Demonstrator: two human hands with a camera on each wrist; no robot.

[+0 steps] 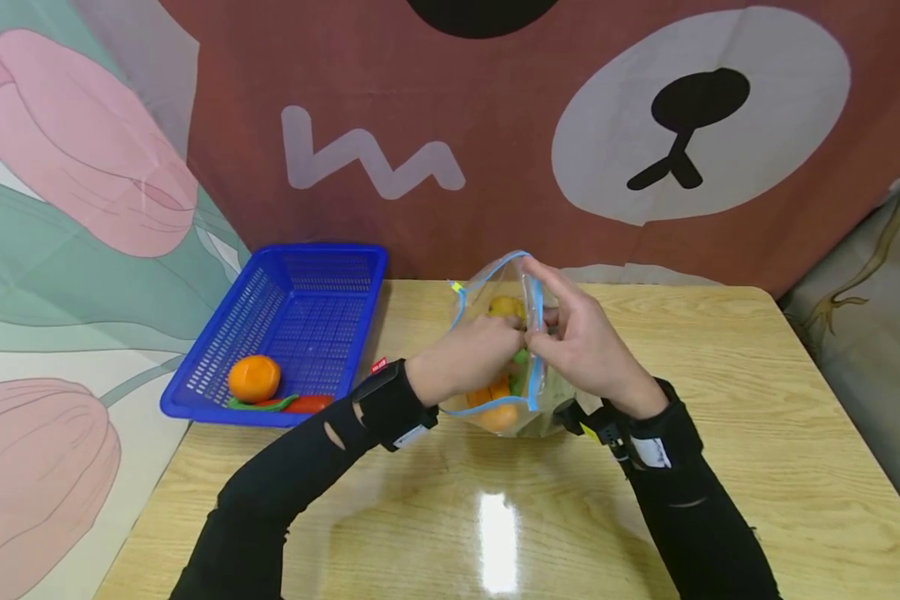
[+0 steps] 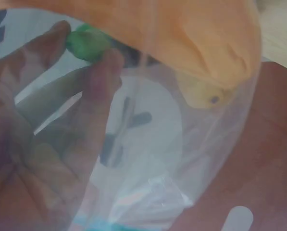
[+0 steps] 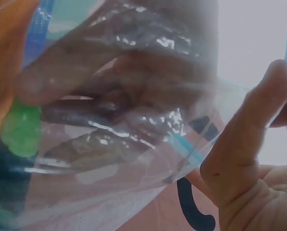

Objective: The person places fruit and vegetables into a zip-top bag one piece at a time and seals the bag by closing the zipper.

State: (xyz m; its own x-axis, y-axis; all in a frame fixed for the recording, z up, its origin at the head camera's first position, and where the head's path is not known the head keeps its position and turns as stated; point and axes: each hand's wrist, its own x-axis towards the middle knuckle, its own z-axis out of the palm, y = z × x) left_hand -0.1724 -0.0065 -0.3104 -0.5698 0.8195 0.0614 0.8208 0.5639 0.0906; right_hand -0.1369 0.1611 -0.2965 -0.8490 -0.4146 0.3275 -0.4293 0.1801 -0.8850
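Observation:
A clear zip bag (image 1: pixel 495 417) with a blue-edged mouth stands on the table, holding an orange-coloured piece, a yellow fruit (image 1: pixel 506 307) and green pieces. My left hand (image 1: pixel 468 354) reaches down through the mouth. Inside, its fingertips pinch the green end (image 2: pixel 88 44) of a dark vegetable, most of which is hidden behind the orange piece (image 2: pixel 205 38). My right hand (image 1: pixel 588 337) grips the right side of the bag's mouth between thumb and fingers; in the right wrist view its thumb (image 3: pixel 263 110) shows beside the film.
A blue plastic basket (image 1: pixel 375 267) stands at the left of the wooden table (image 1: pixel 720 433). In its near end lie an orange (image 1: pixel 254 378) and a red chili pepper (image 1: pixel 309 404) with a green stem. A cloth printed with a bear's face (image 1: pixel 495 100) hangs behind the table.

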